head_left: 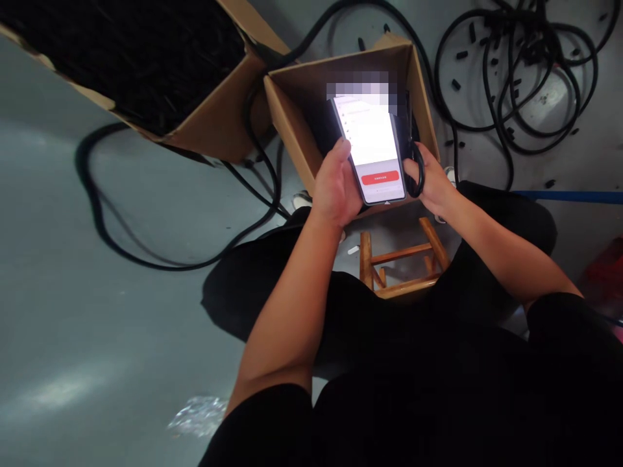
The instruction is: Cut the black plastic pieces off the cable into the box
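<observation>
A phone (372, 146) with a lit white screen and a red button near its lower end is gripped by my left hand (337, 185), the thumb on its left edge. To the right of the phone, my right hand (431, 181) is closed around a black looped item (416, 175), which looks like a handle or cable loop. Both hands are above the near side of an open cardboard box (294, 139). The box's inside is dark, and its contents are mostly hidden behind the phone.
A larger cardboard box (209, 130) full of small black pieces stands at the upper left. Thick black cable (92, 207) loops over the floor on the left, and more coils (487, 97) lie at the right among scattered black pieces. A wooden stool (402, 253) is between my legs.
</observation>
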The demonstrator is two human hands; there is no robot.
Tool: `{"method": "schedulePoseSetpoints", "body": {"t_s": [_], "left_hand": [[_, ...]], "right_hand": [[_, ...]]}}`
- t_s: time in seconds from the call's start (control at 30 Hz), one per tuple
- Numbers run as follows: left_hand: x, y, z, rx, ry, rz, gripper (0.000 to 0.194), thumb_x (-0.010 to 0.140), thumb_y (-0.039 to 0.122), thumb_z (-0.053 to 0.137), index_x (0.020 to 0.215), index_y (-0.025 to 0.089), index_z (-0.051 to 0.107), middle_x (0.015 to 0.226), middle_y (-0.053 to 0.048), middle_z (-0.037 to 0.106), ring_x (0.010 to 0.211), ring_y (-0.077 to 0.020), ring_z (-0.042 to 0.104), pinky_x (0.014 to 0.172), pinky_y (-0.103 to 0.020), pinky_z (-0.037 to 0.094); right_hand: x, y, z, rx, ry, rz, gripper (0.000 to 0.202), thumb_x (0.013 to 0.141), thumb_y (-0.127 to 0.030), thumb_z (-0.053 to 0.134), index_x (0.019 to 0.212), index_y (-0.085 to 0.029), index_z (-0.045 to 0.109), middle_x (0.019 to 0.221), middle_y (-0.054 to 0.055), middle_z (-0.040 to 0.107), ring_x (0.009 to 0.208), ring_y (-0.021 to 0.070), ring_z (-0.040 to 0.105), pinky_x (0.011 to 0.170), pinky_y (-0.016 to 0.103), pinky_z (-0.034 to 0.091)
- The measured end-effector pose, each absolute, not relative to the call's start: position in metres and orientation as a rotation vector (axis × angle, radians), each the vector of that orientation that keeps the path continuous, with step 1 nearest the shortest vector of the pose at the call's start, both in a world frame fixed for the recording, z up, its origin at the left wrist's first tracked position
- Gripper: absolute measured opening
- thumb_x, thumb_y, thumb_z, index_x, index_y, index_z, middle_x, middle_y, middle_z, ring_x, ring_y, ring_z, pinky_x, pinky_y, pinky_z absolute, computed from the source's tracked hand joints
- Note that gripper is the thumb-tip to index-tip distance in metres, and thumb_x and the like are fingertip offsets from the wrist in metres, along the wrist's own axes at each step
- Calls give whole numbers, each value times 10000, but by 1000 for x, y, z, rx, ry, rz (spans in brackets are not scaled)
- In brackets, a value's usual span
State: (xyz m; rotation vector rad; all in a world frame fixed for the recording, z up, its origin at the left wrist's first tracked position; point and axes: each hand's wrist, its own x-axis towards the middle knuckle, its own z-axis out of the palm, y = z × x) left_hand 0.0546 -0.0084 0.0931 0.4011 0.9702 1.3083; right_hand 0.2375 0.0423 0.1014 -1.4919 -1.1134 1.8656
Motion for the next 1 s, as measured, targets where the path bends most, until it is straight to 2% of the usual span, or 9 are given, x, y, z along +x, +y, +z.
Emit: {"method": "schedulePoseSetpoints", "body": {"t_s": [0.13, 0.23, 0.33, 0.57, 0.8, 0.87, 1.0], "left_hand": [[53, -7, 91, 398, 964, 1305, 519, 978, 741, 700, 1227, 296, 799, 1457, -132, 829, 1741, -402, 510, 1374, -586, 519], [56, -6, 93, 371, 976, 1339, 559, 1033, 725, 596, 1234, 241, 792, 1441, -160, 821, 1754, -415, 494, 1386, -608, 506], [58, -4, 94, 362, 996, 1345, 598, 1061, 739, 531, 1237, 231, 792, 1410, -153, 830, 1746, -415, 508, 1383, -608, 506], [57, -3, 93, 393, 1041, 1335, 655, 986, 833, 602, 1260, 264, 778, 1417, -153, 826, 1750, -426, 496, 1371, -579, 527], [58, -3, 96, 376, 1014, 1358, 705, 1016, 839, 552, 1335, 248, 766, 1479, -157, 791, 1764, -437, 472, 1364, -615, 524], [58, -3, 95, 387, 1025, 1368, 664, 997, 823, 591, 1314, 266, 767, 1478, -136, 797, 1781, -440, 443, 1366, -611, 523], [56, -3, 92, 369, 971, 1371, 474, 973, 686, 686, 1210, 282, 764, 1454, -87, 829, 1817, -422, 375, 1422, -605, 462]], "right_hand": [[238, 42, 101, -1516, -1139, 1862, 612, 932, -742, 852, 1249, -300, 572, 1236, 49, 750, 1320, 313, 733, 1141, 516, 669], [239, 42, 100, -1497, -1166, 1866, 670, 902, -796, 838, 1257, -296, 568, 1255, 62, 750, 1302, 311, 732, 1095, 489, 670], [239, 41, 97, -1458, -1177, 1869, 707, 878, -819, 829, 1268, -287, 574, 1250, 63, 748, 1291, 299, 734, 1097, 477, 664], [238, 40, 89, -1471, -1142, 1847, 731, 879, -875, 813, 1262, -289, 602, 1187, 42, 756, 1278, 297, 730, 1096, 486, 648], [239, 40, 91, -1456, -1153, 1869, 692, 841, -787, 855, 1238, -306, 556, 1184, 39, 744, 1210, 297, 736, 1074, 491, 645], [239, 40, 91, -1433, -1138, 1882, 687, 834, -766, 868, 1231, -302, 555, 1167, 35, 740, 1199, 297, 744, 1083, 495, 647], [239, 38, 94, -1429, -1124, 1894, 702, 832, -764, 883, 1242, -296, 558, 1158, 31, 739, 1191, 293, 759, 1082, 497, 664]]}}
